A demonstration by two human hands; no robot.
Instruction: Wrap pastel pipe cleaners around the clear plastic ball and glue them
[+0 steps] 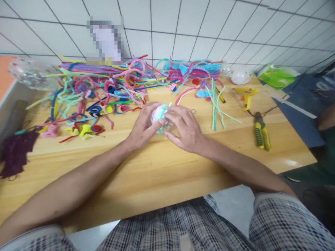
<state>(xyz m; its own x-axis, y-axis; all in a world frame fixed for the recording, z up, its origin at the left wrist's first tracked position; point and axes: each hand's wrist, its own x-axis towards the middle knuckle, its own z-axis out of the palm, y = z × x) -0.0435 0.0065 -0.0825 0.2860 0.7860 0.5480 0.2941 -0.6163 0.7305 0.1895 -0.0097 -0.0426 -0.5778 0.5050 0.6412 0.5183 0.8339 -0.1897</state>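
Note:
Between my two hands, above the middle of the wooden table [157, 167], is a small clear ball [160, 113] with pastel pipe cleaners in pink, white and mint wound on it. My left hand [143, 127] grips its left side, thumb across the front. On the right side, my right hand [184, 127] closes on it with bent fingers, the fingertips pressing near the top strand. The fingers hide part of the ball. Several loose mint-green pipe cleaners [215, 108] lie on the table to the right of my right hand.
A tangled heap of coloured pipe cleaners [104, 87] spreads along the tiled wall. To the right are a yellow glue gun [246, 96], green-handled pliers [259, 132] and a white-looking round ball [240, 76]. A dark purple tassel piece [19, 151] sits at the left edge.

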